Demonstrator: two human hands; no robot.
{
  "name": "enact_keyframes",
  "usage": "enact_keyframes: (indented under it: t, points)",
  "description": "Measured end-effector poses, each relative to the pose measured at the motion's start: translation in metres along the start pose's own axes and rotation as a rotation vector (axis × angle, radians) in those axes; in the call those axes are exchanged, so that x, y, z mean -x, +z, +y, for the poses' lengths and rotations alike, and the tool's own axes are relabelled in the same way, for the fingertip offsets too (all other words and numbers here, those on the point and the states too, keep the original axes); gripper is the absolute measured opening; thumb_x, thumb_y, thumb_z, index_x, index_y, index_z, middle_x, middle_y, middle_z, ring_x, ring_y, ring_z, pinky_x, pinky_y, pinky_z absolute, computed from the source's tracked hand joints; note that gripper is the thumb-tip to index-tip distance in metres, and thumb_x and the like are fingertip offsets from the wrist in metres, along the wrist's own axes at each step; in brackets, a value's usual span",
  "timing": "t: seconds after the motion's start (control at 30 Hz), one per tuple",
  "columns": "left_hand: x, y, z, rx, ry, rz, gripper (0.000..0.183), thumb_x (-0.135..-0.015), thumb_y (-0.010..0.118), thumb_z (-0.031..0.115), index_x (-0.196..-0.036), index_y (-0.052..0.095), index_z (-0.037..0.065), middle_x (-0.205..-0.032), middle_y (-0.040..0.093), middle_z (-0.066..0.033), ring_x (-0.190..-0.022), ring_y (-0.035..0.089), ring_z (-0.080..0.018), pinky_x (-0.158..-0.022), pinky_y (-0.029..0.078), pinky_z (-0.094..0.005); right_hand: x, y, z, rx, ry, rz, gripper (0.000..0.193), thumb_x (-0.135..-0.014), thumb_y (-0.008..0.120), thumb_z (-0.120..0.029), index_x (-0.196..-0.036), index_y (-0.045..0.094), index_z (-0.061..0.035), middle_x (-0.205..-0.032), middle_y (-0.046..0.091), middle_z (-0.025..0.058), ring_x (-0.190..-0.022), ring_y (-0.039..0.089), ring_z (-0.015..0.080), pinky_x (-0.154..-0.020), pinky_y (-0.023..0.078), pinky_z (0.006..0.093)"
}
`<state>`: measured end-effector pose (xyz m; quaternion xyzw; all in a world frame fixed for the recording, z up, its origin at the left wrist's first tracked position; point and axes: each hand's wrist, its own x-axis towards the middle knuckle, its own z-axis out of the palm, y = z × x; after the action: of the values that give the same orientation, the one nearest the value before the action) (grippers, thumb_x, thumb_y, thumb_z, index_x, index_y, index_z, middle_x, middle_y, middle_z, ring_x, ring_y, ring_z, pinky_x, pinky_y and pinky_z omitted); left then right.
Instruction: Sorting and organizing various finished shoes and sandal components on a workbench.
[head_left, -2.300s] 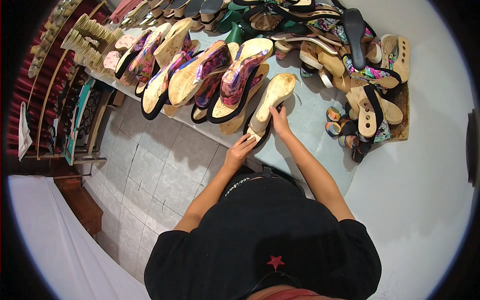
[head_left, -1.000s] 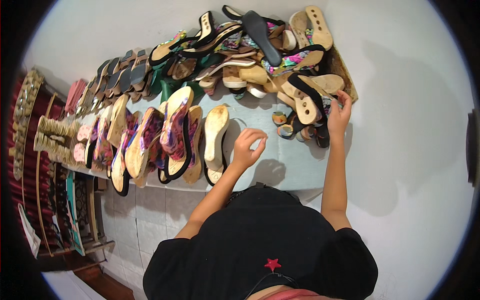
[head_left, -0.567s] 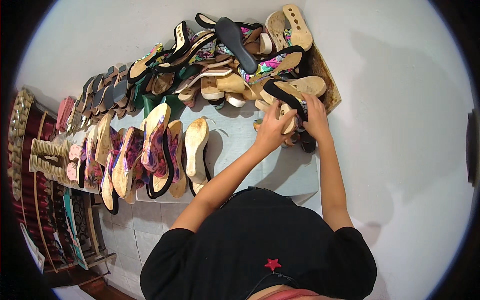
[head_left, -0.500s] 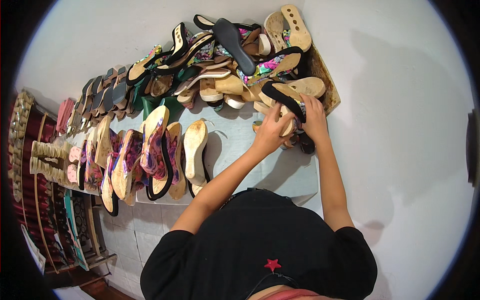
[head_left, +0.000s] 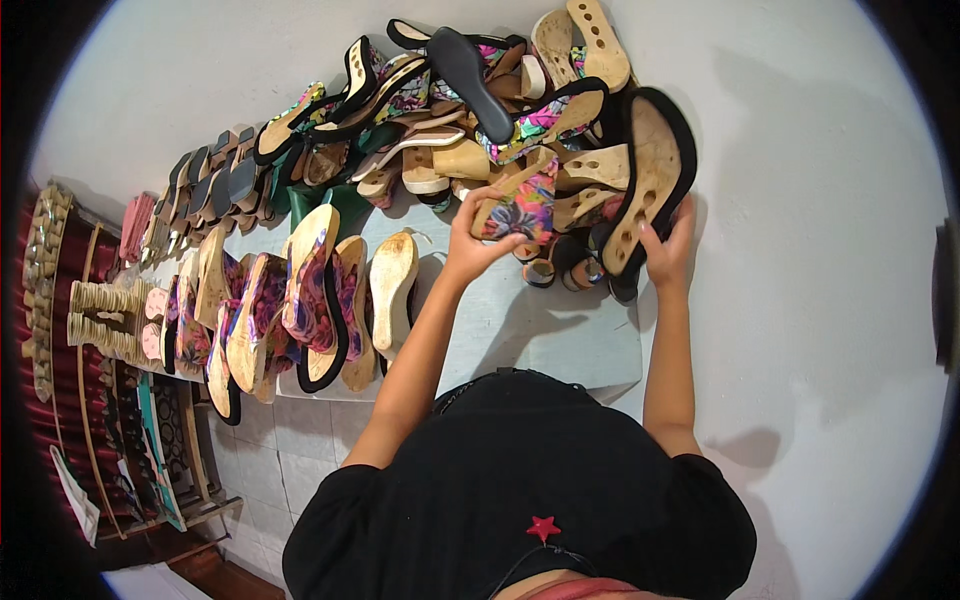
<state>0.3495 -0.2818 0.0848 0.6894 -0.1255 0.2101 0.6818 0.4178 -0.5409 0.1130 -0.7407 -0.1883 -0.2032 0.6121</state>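
Note:
My left hand (head_left: 472,240) grips a wooden wedge sole covered in pink, purple and orange floral fabric (head_left: 525,208), thumb along its lower edge. In my right hand (head_left: 671,248) is a black-edged wooden sole (head_left: 652,160) with several round holes, held upright by its lower end at the right side of the pile. Between the two, pale wooden soles (head_left: 594,168) lie heaped, and small dark-topped heeled pieces (head_left: 583,272) sit below them. A floral wedge with a black rim (head_left: 545,125) lies just behind.
A black sole (head_left: 468,85) tops the heap at the back. Purple floral wedges (head_left: 312,300) stand in a row at left, with a plain pale sole (head_left: 392,275) at its end. A white wall (head_left: 800,250) bounds the table (head_left: 585,350) on the right.
My hands have moved apart. The black-rimmed sole has gone right and turned upright in my right hand; my left hand has moved left with the floral wedge sole.

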Motion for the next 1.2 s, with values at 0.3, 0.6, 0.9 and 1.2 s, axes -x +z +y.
enact_keyframes:
  t: [0.3,0.6,0.9,1.2]
  points:
    - [-0.007,-0.02,-0.004,0.075,-0.094,0.212,0.036,-0.073,0.067,0.005,-0.108,0.056,0.003,-0.101,0.057,-0.0049,-0.088,0.054,-0.011,-0.077,0.045,-0.0239,0.092,-0.026,-0.008,0.169,0.4,-0.774,0.061,-0.059,0.064,-0.018,-0.115,0.046,-0.0031,-0.1,0.058,0.0189,-0.094,0.056,0.028,-0.084,0.042,0.0349]
    - [-0.006,-0.017,-0.027,0.552,-0.279,0.4,0.047,-0.077,0.066,0.006,-0.116,0.04,0.005,-0.105,0.053,-0.0086,-0.092,0.058,-0.0172,-0.074,0.052,-0.0304,0.144,-0.002,0.053,0.752,0.053,-0.615,0.052,-0.061,0.07,-0.017,-0.11,0.055,-0.0103,-0.102,0.057,0.0135,-0.106,0.05,0.0296,-0.094,0.035,0.0456]
    - [0.001,-0.02,-0.01,0.575,-0.426,0.47,0.041,-0.085,0.058,0.026,-0.116,0.035,0.012,-0.108,0.052,-0.0089,-0.093,0.059,-0.0203,-0.073,0.052,-0.0382,0.058,0.019,0.039,0.516,0.055,-0.103,0.052,-0.066,0.069,-0.017,-0.113,0.05,-0.0047,-0.111,0.046,0.0155,-0.102,0.044,0.035,-0.09,0.037,0.0423]
    - [0.028,-0.05,0.017,0.557,-0.38,0.647,0.045,-0.086,0.05,0.043,-0.116,0.04,0.012,-0.108,0.053,-0.0052,-0.095,0.057,-0.0203,-0.076,0.05,-0.0396,0.022,0.08,0.04,0.804,-0.433,-0.359,0.052,-0.057,0.075,-0.015,-0.104,0.054,-0.0076,-0.109,0.051,0.009,-0.107,0.044,0.0302,-0.092,0.035,0.0453]
